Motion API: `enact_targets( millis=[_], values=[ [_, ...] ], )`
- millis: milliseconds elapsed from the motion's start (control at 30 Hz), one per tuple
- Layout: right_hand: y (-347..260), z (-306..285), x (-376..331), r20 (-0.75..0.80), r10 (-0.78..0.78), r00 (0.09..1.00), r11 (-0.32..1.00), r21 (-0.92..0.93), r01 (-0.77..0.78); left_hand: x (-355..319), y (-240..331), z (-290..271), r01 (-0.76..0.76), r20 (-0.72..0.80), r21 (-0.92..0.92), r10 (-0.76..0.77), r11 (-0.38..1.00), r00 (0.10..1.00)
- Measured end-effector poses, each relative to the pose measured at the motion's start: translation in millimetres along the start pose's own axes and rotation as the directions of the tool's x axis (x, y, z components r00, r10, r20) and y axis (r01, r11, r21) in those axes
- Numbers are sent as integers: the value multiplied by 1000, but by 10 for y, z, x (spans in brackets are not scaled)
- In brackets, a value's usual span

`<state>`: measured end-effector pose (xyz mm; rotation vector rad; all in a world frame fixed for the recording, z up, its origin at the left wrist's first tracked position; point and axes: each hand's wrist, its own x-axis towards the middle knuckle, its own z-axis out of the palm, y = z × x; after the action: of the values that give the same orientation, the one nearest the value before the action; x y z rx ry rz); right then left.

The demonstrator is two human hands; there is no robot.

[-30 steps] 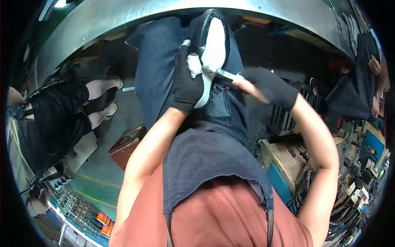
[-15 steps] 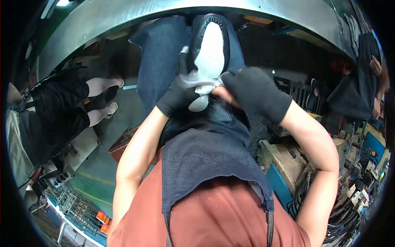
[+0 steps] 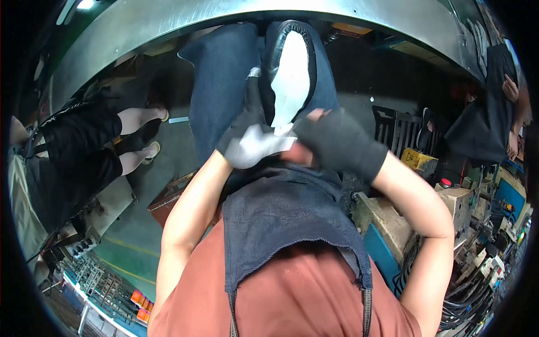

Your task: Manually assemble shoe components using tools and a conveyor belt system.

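Nearest the camera, a rust shirt and a denim apron are filling the lower frame, with both bare forearms rising from them toward the middle.

The left hand, in a dark glove with a pale grey palm, is grasping the near end of the shoe, its fingers running up the shoe's left side. The right hand, in a black glove, is clenching tight just beside the left one, touching the shoe's near end. The shoe itself, black with a white inner face, is lying upright in the picture, over the person's jeans and below the curved steel rim of the desk.

Judging by the grip, the person is working on the near end of the shoe, one hand steadying and the other pressing or pulling there. A further move is calling for the left hand to be holding the shoe firm while the right one is acting at the edge.

Whether the right fist is enclosing a tool or a bit of the shoe is hidden by the glove. The shoe's near end is covered by both hands. Farther off, a seated person's legs on the left, another person at the right rim, and machines are bending and blurring toward the edge.
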<state>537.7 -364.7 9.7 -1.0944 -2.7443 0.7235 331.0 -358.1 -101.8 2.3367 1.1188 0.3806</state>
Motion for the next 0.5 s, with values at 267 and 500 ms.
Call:
enact_targets(
  millis=[267, 500],
  values=[
    [303, 103, -163, 63, 99, 993, 990, 93, -104, -41, 43, -120, 204, -11, -433, -231, 878, 973],
    [398, -271, -324, 136, 424, 895, 822, 357, -444, 57, -70, 48, 247, 207, -969, -547, 0, 811]
  ],
)
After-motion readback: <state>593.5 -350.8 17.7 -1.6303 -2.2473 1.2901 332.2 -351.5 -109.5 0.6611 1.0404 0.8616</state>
